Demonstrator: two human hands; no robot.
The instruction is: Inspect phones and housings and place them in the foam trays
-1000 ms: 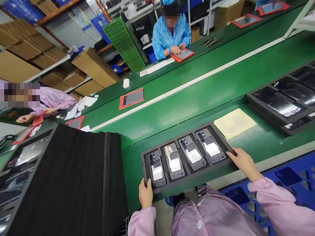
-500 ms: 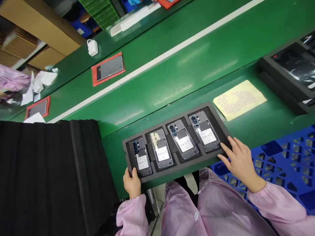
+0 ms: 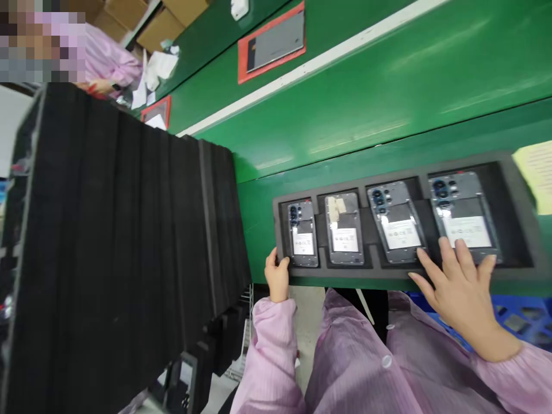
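A long dark foam tray (image 3: pixel 336 274) lies on the green bench near its front edge. Several smartphones without back covers sit in its compartments, white battery labels showing. The leftmost phone (image 3: pixel 303 244) is beside my left hand (image 3: pixel 277 277), which grips the tray's left front corner with thumb and fingers. Pale strips cover the camera area of the second phone (image 3: pixel 345 230). My right hand (image 3: pixel 463 287) rests with fingers spread over the tray's right part. Its fingertips reach the lower end of the rightmost phone (image 3: pixel 468 224) and the corner of the third phone (image 3: pixel 397 230).
A tall stack of black foam trays (image 3: pixel 129 247) stands at left. A yellow printed sheet (image 3: pixel 537 172) lies at the right. Across the bench (image 3: pixel 366 98) are a red mat (image 3: pixel 244 60) bearing a flat panel, and a co-worker's sleeve (image 3: pixel 116 60).
The view has swung left, bringing more of the black stack into sight. My right hand has moved from the tray's right end onto the phones; my left hand keeps the left corner.
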